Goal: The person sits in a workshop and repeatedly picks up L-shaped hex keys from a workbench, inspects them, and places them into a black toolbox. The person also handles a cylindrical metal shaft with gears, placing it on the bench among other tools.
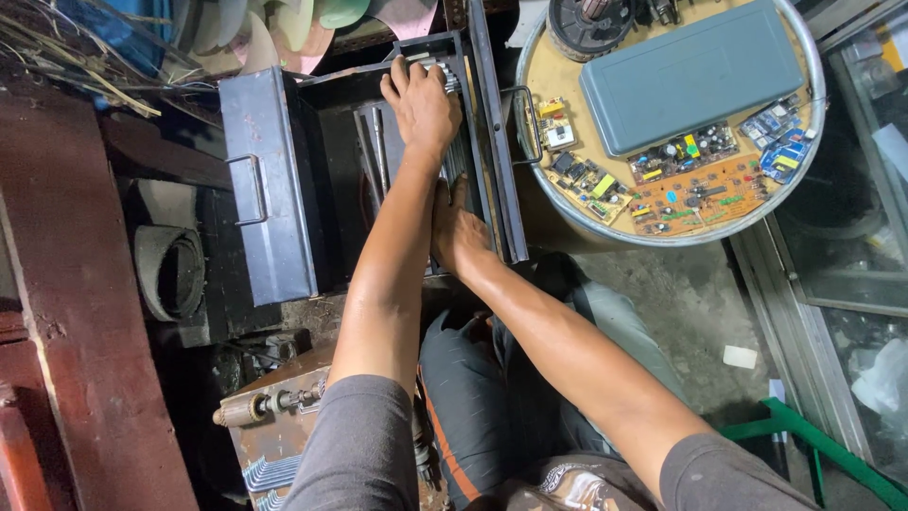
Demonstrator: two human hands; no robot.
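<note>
Head view: stiff, heavy steel tools are being pressed by the left hand, fingers flat; right hand grip cannot be told, inside the metal toolbox.

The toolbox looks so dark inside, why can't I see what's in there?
In the head view, the open metal toolbox sits in deep shadow, and the left hand and right hand cover its trays; the round tray of circuit boards is brightly lit and sharp.

The right hand's fingertips seem hidden behind the left forearm.
</note>
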